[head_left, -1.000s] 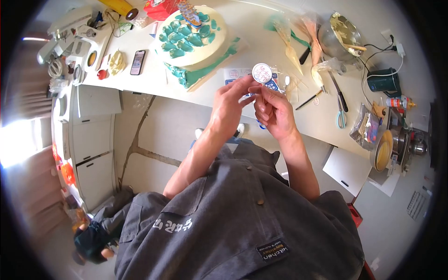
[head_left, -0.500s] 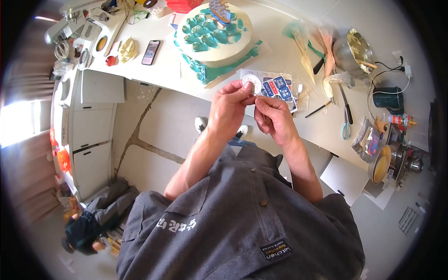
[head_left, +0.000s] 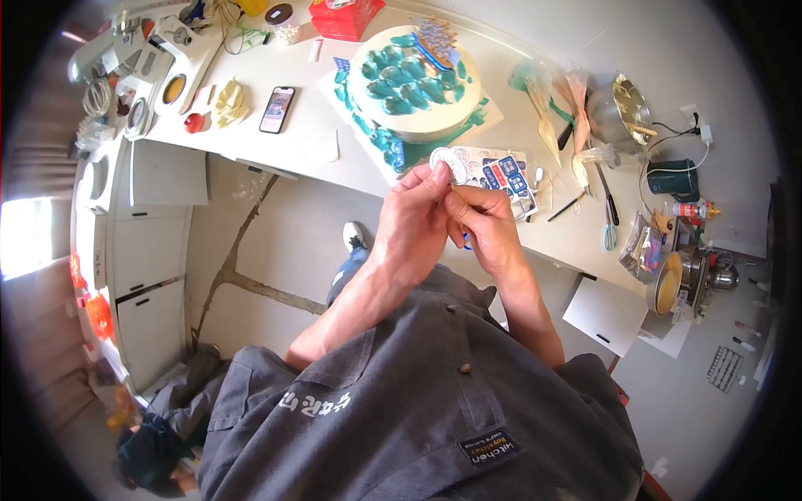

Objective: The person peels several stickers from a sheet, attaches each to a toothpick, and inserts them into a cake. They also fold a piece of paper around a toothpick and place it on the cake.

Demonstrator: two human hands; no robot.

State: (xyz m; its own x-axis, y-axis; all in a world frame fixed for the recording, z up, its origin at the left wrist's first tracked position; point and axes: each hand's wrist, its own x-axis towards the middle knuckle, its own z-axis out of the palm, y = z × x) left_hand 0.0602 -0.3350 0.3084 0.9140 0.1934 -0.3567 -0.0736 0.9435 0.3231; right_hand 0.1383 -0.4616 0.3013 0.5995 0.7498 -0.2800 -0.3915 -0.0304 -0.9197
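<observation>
My left hand [head_left: 415, 213] pinches a round white printed disc [head_left: 451, 164] between thumb and fingers. Against its lower side, my right hand [head_left: 487, 224] is closed, thumb on fingertips. What those fingertips grip is hidden; a bit of blue [head_left: 466, 241] shows beneath them. Just beyond the hands lies a sheet of blue and red printed pieces [head_left: 507, 177] on the table. Behind it stands a round cream-coloured cake [head_left: 451, 107] with teal petal-like strokes and a ship-shaped topper [head_left: 436, 43], on a teal-smeared board [head_left: 476, 125].
A phone [head_left: 276, 110] lies left of the cake, near a red box [head_left: 347, 17]. Filled piping bags [head_left: 547, 125], scissors [head_left: 609, 234] and a steel bowl [head_left: 614, 117] are on the right. Another person [head_left: 159, 447] is at the lower left.
My view has shifted, so the cake and table appear farther right. Both hands stay together at the disc, and a bit of blue now shows under my right fingers.
</observation>
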